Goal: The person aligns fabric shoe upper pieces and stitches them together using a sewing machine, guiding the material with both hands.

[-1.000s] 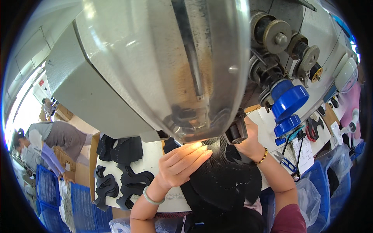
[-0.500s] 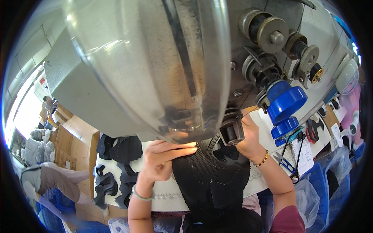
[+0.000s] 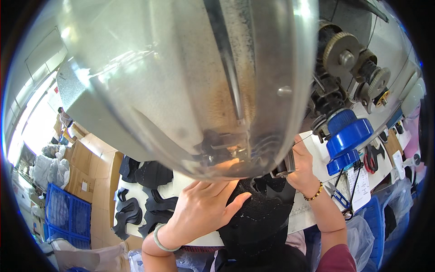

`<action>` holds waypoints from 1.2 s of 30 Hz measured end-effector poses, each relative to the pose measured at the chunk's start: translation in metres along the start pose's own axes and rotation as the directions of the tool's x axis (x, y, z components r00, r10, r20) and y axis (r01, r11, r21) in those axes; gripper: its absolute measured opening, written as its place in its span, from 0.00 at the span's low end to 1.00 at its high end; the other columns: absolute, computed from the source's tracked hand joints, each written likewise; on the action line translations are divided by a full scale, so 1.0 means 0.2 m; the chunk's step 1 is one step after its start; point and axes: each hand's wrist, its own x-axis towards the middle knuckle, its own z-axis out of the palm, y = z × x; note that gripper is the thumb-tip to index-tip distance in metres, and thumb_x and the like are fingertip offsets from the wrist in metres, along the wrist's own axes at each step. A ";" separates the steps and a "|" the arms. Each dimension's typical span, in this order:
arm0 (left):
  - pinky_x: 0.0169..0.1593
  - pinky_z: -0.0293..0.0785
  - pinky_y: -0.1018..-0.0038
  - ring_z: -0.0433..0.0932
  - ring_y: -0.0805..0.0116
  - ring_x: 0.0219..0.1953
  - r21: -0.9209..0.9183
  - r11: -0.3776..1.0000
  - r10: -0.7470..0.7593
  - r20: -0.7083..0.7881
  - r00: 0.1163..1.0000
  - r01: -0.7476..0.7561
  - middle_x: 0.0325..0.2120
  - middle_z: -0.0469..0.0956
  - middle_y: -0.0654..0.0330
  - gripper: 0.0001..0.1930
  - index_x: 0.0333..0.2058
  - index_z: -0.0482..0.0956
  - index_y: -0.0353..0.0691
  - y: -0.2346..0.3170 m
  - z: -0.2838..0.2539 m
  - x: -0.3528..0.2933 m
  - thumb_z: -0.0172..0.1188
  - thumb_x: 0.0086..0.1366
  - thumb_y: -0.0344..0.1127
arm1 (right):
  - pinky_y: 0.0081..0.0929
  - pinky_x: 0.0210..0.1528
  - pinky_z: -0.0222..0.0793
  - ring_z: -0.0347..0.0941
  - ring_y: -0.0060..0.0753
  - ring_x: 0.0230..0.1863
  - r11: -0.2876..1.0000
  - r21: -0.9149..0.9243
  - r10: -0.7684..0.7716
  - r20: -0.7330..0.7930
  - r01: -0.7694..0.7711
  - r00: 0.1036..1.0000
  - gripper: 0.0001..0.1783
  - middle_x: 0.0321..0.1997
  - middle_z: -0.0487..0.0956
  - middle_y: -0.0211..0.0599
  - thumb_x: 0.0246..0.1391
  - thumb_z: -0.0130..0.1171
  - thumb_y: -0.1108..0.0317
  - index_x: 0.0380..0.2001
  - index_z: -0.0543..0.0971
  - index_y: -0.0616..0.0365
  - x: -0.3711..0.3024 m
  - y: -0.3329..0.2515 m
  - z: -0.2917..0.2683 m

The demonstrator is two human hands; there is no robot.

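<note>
A black mesh shoe upper [image 3: 256,213] with light stitch marks lies under the head of a sewing machine [image 3: 74,102]. My left hand [image 3: 199,211] rests on its left part, fingers stretched forward and thumb apart. Those fingertips show only dimly through the clear plastic guard [image 3: 181,90]. At the far right edge of the upper is my right hand [image 3: 302,170], beside the machine's lower metal parts. Its fingers are mostly hidden there, so whether they grip the upper cannot be seen. The needle area is blurred behind the guard.
Stacked black cut pieces [image 3: 156,204] lie left on the white table [image 3: 206,239]. At right are blue thread snips [image 3: 337,195], red-handled scissors [image 3: 371,158] and a paper sheet [image 3: 361,187]. Blue tension knobs [image 3: 349,138] jut from the machine. A blue crate [image 3: 68,211] and cardboard boxes [image 3: 81,170] stand left.
My left hand has turned and slid forward over the upper, its thumb now spread. The view has shifted, so the guard covers more. A passing person at left has moved lower in view.
</note>
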 end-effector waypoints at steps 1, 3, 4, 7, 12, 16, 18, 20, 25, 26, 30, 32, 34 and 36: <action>0.27 0.71 0.75 0.71 0.67 0.25 0.014 1.000 0.010 0.000 1.000 -0.010 0.23 0.69 0.61 0.15 0.23 0.76 0.36 0.00 0.00 0.01 0.69 0.47 0.41 | 0.35 0.50 0.65 0.69 0.47 0.47 1.000 -0.020 -0.016 0.008 0.016 1.000 0.11 0.40 0.77 0.41 0.41 0.62 0.73 0.32 0.79 0.62 0.00 0.00 -0.01; 0.27 0.71 0.74 0.70 0.67 0.24 0.005 1.000 0.012 0.015 1.000 -0.012 0.22 0.68 0.61 0.15 0.22 0.75 0.36 -0.01 0.00 0.01 0.69 0.47 0.41 | 0.34 0.48 0.65 0.70 0.46 0.46 0.999 -0.040 -0.034 0.015 0.035 0.999 0.11 0.40 0.77 0.40 0.40 0.62 0.74 0.32 0.79 0.62 0.00 0.01 -0.02; 0.26 0.70 0.74 0.69 0.67 0.23 -0.004 1.000 0.014 0.032 0.999 -0.014 0.21 0.67 0.61 0.15 0.21 0.74 0.36 -0.01 -0.01 0.02 0.69 0.47 0.41 | 0.35 0.46 0.65 0.69 0.45 0.43 0.991 -0.095 -0.091 0.019 0.093 0.996 0.11 0.38 0.76 0.40 0.39 0.62 0.74 0.31 0.79 0.63 0.00 0.02 -0.02; 0.26 0.70 0.73 0.69 0.66 0.23 0.000 1.000 0.016 0.069 0.997 -0.016 0.21 0.65 0.61 0.15 0.20 0.73 0.36 -0.02 -0.03 0.03 0.68 0.48 0.41 | 0.36 0.42 0.64 0.68 0.43 0.39 0.962 -0.196 -0.187 0.035 0.190 0.982 0.12 0.34 0.74 0.37 0.34 0.62 0.75 0.29 0.78 0.63 0.01 0.02 -0.03; 0.29 0.71 0.72 0.70 0.65 0.27 0.053 0.999 -0.002 0.128 0.992 -0.004 0.23 0.66 0.59 0.14 0.22 0.73 0.36 0.02 -0.05 0.04 0.67 0.48 0.38 | 0.36 0.46 0.64 0.68 0.41 0.44 0.892 -0.301 -0.283 0.209 0.337 0.936 0.17 0.43 0.75 0.36 0.34 0.62 0.75 0.34 0.77 0.58 0.01 0.01 -0.11; 0.38 0.73 0.70 0.73 0.59 0.35 0.279 0.956 0.085 0.043 0.995 -0.094 0.29 0.71 0.54 0.10 0.25 0.73 0.34 0.03 0.04 -0.01 0.65 0.50 0.33 | 0.37 0.41 0.63 0.68 0.38 0.41 0.808 -0.371 -0.388 0.248 0.457 0.888 0.16 0.38 0.73 0.33 0.26 0.60 0.77 0.28 0.76 0.57 0.02 -0.03 -0.11; 0.43 0.72 0.68 0.73 0.55 0.40 0.294 0.955 0.011 0.089 0.996 -0.037 0.34 0.72 0.49 0.07 0.26 0.73 0.32 0.05 0.07 -0.05 0.62 0.49 0.27 | 0.37 0.38 0.62 0.68 0.37 0.39 0.782 -0.392 -0.421 0.241 0.484 0.875 0.15 0.32 0.72 0.32 0.23 0.59 0.78 0.24 0.75 0.58 0.01 -0.06 -0.11; 0.42 0.71 0.70 0.70 0.60 0.34 0.300 0.954 0.035 -0.093 0.995 -0.005 0.28 0.68 0.55 0.13 0.31 0.74 0.28 0.03 0.13 -0.07 0.57 0.43 0.27 | 0.36 0.38 0.62 0.69 0.35 0.40 0.762 -0.383 -0.432 0.300 0.522 0.851 0.15 0.34 0.73 0.32 0.24 0.59 0.79 0.25 0.75 0.56 0.00 -0.09 -0.11; 0.46 0.73 0.63 0.75 0.54 0.39 0.222 0.975 0.034 -0.275 0.961 0.029 0.33 0.72 0.51 0.14 0.33 0.74 0.29 -0.04 0.21 -0.08 0.61 0.43 0.22 | 0.29 0.32 0.62 0.65 0.34 0.33 0.766 -0.397 -0.409 0.306 0.505 0.860 0.16 0.30 0.70 0.30 0.31 0.60 0.77 0.32 0.79 0.56 -0.03 -0.16 -0.08; 0.46 0.73 0.63 0.75 0.54 0.39 0.221 0.975 0.036 -0.274 0.961 0.026 0.33 0.72 0.51 0.14 0.33 0.74 0.29 -0.06 0.23 -0.08 0.61 0.43 0.22 | 0.29 0.32 0.62 0.65 0.34 0.33 0.766 -0.399 -0.407 0.304 0.503 0.861 0.16 0.30 0.70 0.30 0.31 0.60 0.77 0.32 0.79 0.56 -0.03 -0.17 -0.08; 0.42 0.74 0.64 0.75 0.56 0.32 0.169 0.985 0.081 -0.385 0.919 -0.016 0.29 0.74 0.52 0.12 0.30 0.75 0.30 -0.17 0.28 -0.08 0.59 0.42 0.20 | 0.30 0.32 0.63 0.66 0.36 0.31 0.771 -0.409 -0.378 0.323 0.488 0.868 0.18 0.29 0.69 0.30 0.35 0.61 0.78 0.36 0.78 0.59 -0.03 -0.22 -0.06; 0.39 0.73 0.66 0.75 0.57 0.29 0.060 0.997 0.062 -0.415 0.908 -0.041 0.30 0.74 0.51 0.12 0.29 0.75 0.30 -0.20 0.29 -0.08 0.60 0.41 0.20 | 0.31 0.34 0.65 0.67 0.37 0.31 0.783 -0.399 -0.376 0.306 0.477 0.874 0.18 0.30 0.70 0.31 0.36 0.62 0.79 0.37 0.78 0.59 -0.05 -0.21 -0.04; 0.45 0.74 0.64 0.78 0.49 0.37 -0.037 0.999 -0.007 -0.390 0.921 -0.008 0.34 0.77 0.45 0.12 0.33 0.76 0.26 -0.20 0.28 -0.08 0.55 0.45 0.20 | 0.29 0.40 0.67 0.71 0.36 0.40 0.787 -0.397 -0.379 0.293 0.472 0.878 0.15 0.40 0.74 0.37 0.41 0.59 0.76 0.37 0.77 0.60 -0.07 -0.17 -0.03; 0.44 0.73 0.64 0.77 0.49 0.35 -0.073 0.997 -0.060 -0.360 0.931 0.036 0.33 0.76 0.46 0.11 0.33 0.76 0.27 -0.20 0.28 -0.07 0.57 0.48 0.23 | 0.29 0.40 0.67 0.71 0.35 0.39 0.791 -0.408 -0.374 0.268 0.456 0.888 0.15 0.39 0.74 0.37 0.40 0.59 0.76 0.37 0.77 0.61 -0.06 -0.17 -0.01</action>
